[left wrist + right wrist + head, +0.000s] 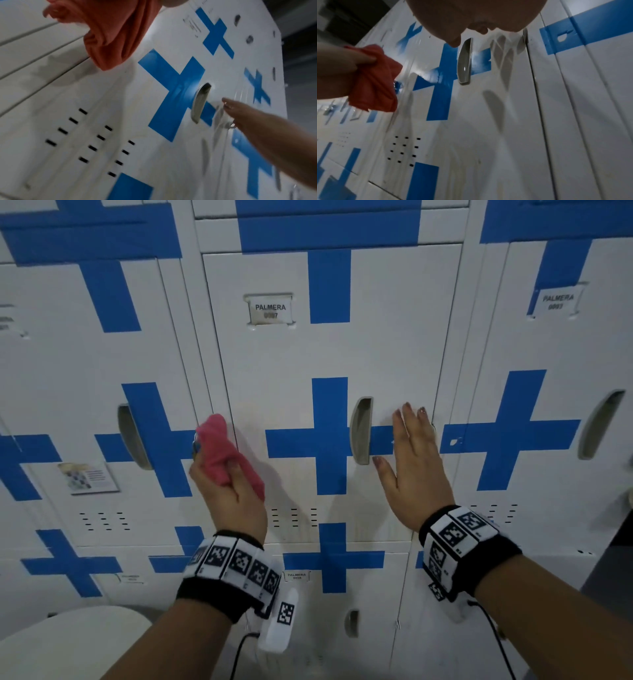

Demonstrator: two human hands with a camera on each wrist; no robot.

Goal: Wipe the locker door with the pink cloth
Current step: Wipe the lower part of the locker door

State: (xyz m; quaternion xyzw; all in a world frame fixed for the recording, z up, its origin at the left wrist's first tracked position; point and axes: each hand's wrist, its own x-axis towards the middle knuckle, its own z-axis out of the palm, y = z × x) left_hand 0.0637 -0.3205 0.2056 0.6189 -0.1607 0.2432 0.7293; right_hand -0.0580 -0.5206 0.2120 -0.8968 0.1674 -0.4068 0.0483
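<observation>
Door (308,354) is standing shut, white with a blue cross, straight ahead; right hand (416,463) is lying flat on it with fingers spread, just beside the handle (360,431). Left hand (227,491) is gripping the bunched cloth (227,453) at the door's left edge; so bunched, it is probably risking streaks and missed patches.

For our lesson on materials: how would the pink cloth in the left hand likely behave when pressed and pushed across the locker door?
The pink cloth looks soft and floppy: it bunches in the left hand and its loose end droops. It probably flattens against the locker door and seems light. It may slide easily on the smooth painted surface.
</observation>
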